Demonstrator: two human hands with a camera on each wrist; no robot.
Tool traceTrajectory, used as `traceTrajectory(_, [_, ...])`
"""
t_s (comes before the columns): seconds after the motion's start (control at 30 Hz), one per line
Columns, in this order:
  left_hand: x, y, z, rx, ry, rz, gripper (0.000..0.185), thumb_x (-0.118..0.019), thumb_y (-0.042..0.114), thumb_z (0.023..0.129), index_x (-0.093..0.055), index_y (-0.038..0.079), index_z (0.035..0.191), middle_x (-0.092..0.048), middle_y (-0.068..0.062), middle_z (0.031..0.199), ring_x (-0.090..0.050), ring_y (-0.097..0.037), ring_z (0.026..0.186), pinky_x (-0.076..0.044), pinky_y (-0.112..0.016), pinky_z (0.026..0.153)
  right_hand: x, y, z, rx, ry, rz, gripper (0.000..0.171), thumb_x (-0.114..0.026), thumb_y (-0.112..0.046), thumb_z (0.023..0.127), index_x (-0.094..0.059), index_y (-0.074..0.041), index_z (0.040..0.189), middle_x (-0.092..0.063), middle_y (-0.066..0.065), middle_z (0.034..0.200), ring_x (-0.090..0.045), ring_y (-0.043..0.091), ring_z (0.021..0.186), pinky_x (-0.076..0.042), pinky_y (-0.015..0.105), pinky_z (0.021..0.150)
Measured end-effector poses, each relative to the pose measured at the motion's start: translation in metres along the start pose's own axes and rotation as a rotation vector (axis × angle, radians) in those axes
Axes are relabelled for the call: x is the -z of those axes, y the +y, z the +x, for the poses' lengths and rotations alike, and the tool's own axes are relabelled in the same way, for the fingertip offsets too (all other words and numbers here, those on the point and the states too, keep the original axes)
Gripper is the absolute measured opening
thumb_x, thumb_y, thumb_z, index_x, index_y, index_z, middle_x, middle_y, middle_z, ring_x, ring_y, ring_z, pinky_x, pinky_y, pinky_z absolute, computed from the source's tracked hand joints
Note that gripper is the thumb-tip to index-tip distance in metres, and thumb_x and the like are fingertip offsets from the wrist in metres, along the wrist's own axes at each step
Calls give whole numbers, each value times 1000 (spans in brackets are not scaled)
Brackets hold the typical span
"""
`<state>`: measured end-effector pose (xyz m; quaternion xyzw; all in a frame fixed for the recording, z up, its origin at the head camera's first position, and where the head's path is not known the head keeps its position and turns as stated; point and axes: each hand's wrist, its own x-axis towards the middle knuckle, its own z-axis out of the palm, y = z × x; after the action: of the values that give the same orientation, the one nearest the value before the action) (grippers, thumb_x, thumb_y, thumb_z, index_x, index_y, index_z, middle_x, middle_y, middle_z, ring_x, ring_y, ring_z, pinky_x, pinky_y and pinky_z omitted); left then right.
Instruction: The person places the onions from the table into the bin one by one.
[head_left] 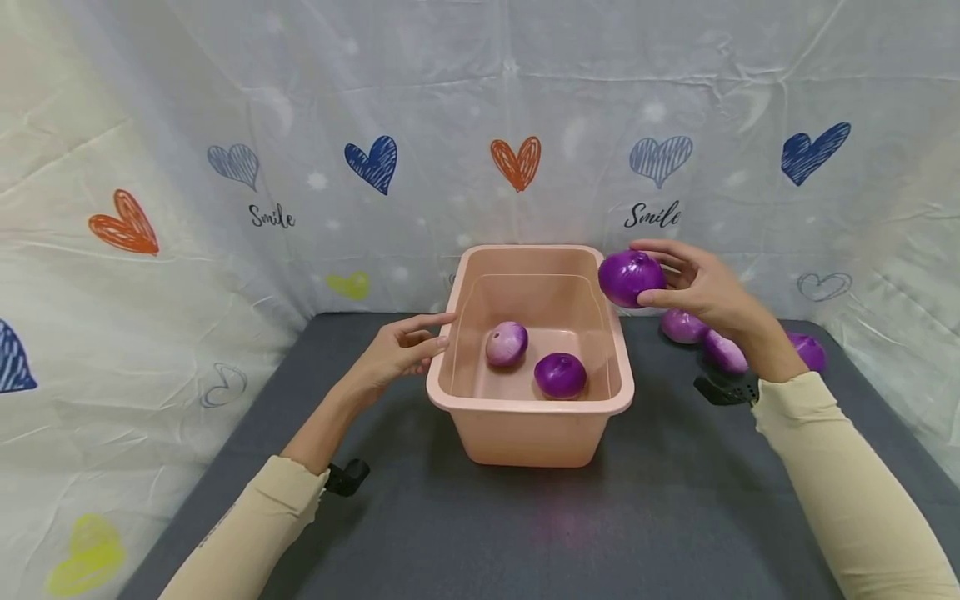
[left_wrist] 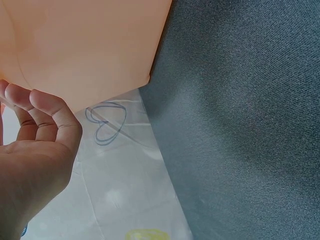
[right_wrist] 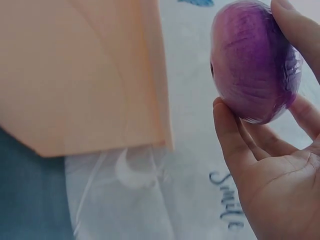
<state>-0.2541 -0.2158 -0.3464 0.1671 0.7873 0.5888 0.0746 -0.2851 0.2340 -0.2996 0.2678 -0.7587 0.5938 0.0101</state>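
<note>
Right hand [head_left: 701, 287] holds a purple onion [head_left: 630, 277] in the air just beside the far right corner of the pink tub [head_left: 528, 406].

Risk: the onion is round and smooth-skinned, gripped only by fingers [right_wrist: 235, 137] curled beneath and a thumb across the top; a slack grip could let it roll out and drop outside the rim onto the dark surface [head_left: 675, 517]. Left hand [head_left: 397, 350] touches the tub's left rim, fingers loosely curled, holding nothing. Two onions [head_left: 534, 358] lie inside the tub.
</note>
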Motion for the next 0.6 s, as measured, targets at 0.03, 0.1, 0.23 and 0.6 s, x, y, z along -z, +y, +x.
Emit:
traceTrajectory(0.03, [0,0,0,0,-1,2,50,-72,33,98,-60,22,145,-56,-21,90,-50,-30,76,-50,-32,67,-2,-2,3,10,-9,3,65,-76,0,90,-50,-6,149,-50,11,145,-53,30,128,-52,32,91])
traceTrajectory(0.1, [0,0,0,0,0,2,50,-72,32,98,-60,22,145,-55,-20,89,-48,-34,77,-50,-31,66,-7,-5,9,28,-31,9,66,-77,1,89,-50,-4,149,-50,11,145,-52,30,129,-52,33,92])
traceTrajectory(0.23, [1,-1,1,-2,-3,3,50,-72,32,98,-60,22,145,-55,-16,86,-48,-35,77,-49,-31,66,-18,-9,21,58,-80,11,65,-78,2,88,-51,-3,147,-51,11,145,-51,31,130,-50,33,95])
traceTrajectory(0.6, [0,1,-2,-3,2,-6,49,-73,32,97,-61,22,144,-56,-14,86,-49,-23,72,-48,-30,64,-40,-14,37,114,-204,61,67,-78,2,89,-49,-3,149,-48,14,147,-47,31,134,-46,36,100])
